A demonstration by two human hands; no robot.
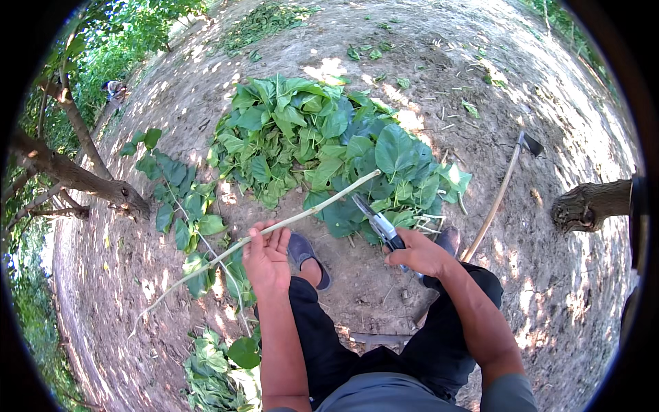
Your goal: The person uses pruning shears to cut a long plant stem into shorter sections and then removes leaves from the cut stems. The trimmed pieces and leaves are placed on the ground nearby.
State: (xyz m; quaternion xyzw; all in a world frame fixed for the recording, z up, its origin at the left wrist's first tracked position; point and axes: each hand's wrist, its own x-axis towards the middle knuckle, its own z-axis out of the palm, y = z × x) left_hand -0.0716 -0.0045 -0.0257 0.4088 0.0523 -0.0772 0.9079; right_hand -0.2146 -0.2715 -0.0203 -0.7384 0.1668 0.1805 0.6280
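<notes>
In my left hand [267, 260] lies a long, thin, leafless branch [329, 202], held under the thumb with the fingers loosely spread. It slants from its thick end at upper right to a thin tip at lower left. My right hand [422, 252] grips pruning shears [381, 225] with silver-grey and dark parts. Their tip points up and left, just below the branch's thick end and apart from it. Beyond both hands is a broad heap of large green leaves [319, 129]. A leafy branch [177, 203] lies on the ground to the left, partly behind the bare one.
A long-handled tool [499, 198], an axe or hoe, lies at right by a cut trunk [587, 206]. A tree limb [118, 193] reaches in at left. More leaves lie at lower left [211, 376] and far back [267, 23]. A person [114, 90] is in the distance.
</notes>
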